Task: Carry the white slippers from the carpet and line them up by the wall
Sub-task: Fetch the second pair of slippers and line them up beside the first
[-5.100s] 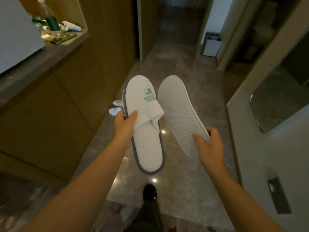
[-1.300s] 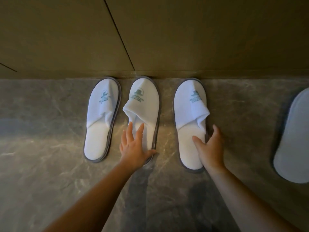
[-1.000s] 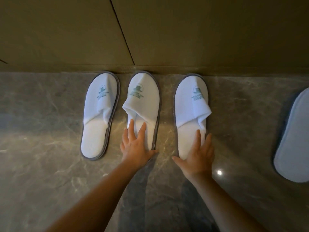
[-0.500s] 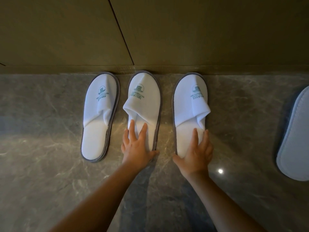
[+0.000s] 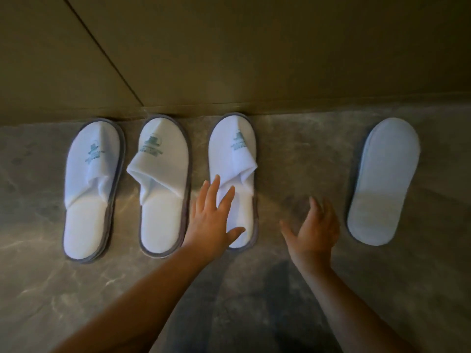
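Three white slippers with grey rims lie side by side, toes against the brown wall [image 5: 254, 59]: a left slipper [image 5: 93, 184], a middle slipper [image 5: 164, 184] and a right slipper [image 5: 233, 159]. A fourth slipper [image 5: 382, 182] lies sole up, apart at the right. My left hand [image 5: 212, 217] is open, its fingers spread over the heel part of the right slipper. My right hand [image 5: 313, 228] hovers open over bare floor between the right slipper and the upturned one, holding nothing.
The floor [image 5: 76, 289] is dark grey marble with pale veins. A seam [image 5: 107, 59] runs diagonally through the wall panels. A wide gap of floor separates the row of three from the upturned slipper.
My left hand has shifted from the middle slipper onto the right slipper. My right hand has lifted off the right slipper and moved right. The view has swung right, showing the whole upturned slipper.
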Action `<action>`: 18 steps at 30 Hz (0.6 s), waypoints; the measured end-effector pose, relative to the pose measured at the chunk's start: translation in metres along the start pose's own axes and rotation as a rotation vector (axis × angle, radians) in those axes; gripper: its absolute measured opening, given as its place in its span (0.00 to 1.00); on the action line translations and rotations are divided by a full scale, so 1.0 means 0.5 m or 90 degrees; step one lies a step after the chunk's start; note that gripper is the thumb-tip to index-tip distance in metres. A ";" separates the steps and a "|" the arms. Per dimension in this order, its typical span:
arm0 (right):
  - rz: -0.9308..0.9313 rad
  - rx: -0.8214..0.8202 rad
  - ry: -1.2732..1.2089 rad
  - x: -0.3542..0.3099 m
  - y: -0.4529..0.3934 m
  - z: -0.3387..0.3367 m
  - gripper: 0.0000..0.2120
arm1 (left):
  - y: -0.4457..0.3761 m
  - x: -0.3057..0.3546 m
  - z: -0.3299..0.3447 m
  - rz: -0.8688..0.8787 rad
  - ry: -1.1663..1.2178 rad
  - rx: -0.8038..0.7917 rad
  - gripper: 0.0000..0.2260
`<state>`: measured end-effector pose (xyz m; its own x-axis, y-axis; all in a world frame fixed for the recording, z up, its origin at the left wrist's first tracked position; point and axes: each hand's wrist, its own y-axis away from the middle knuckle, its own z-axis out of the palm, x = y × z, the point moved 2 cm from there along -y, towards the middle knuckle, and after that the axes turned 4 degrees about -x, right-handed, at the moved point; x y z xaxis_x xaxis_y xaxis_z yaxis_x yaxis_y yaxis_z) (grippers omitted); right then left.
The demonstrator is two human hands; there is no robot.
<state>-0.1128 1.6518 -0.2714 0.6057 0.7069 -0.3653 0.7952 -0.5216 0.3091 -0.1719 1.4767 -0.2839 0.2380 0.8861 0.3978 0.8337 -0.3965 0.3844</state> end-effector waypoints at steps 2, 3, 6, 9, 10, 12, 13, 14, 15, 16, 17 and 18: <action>0.047 0.033 0.008 0.063 -0.021 -0.034 0.38 | -0.018 0.028 0.021 0.028 -0.021 -0.017 0.38; 0.080 0.041 0.010 0.093 -0.032 -0.048 0.39 | -0.024 0.036 0.031 0.027 -0.036 -0.027 0.37; 0.172 0.051 0.006 0.166 -0.060 -0.072 0.43 | -0.035 0.043 0.052 0.004 -0.061 -0.063 0.37; 0.212 0.051 -0.027 0.207 -0.084 -0.077 0.47 | -0.036 0.037 0.055 -0.005 -0.075 -0.070 0.37; 0.215 0.051 -0.049 0.214 -0.089 -0.076 0.47 | -0.036 0.035 0.053 -0.007 -0.077 -0.071 0.37; 0.215 0.054 -0.097 0.223 -0.099 -0.076 0.47 | -0.036 0.034 0.050 -0.009 -0.082 -0.084 0.37; 0.210 0.058 -0.112 0.226 -0.103 -0.077 0.47 | -0.035 0.037 0.048 -0.010 -0.084 -0.091 0.37; 0.201 0.066 -0.125 0.226 -0.104 -0.079 0.46 | -0.034 0.042 0.045 -0.013 -0.080 -0.093 0.37; 0.186 0.080 -0.146 0.224 -0.104 -0.083 0.45 | -0.032 0.048 0.040 -0.017 -0.070 -0.086 0.36; 0.165 0.095 -0.182 0.219 -0.103 -0.088 0.44 | -0.030 0.057 0.033 -0.022 -0.053 -0.068 0.35; 0.139 0.109 -0.227 0.212 -0.101 -0.092 0.42 | -0.028 0.070 0.024 -0.023 -0.025 -0.040 0.34; 0.110 0.116 -0.273 0.202 -0.097 -0.097 0.41 | -0.026 0.088 0.015 -0.015 0.011 -0.010 0.33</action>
<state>-0.0916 1.7718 -0.2809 0.6552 0.3629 -0.6626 0.6515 -0.7155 0.2523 -0.1687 1.5225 -0.2778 0.2102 0.8906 0.4033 0.8308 -0.3801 0.4066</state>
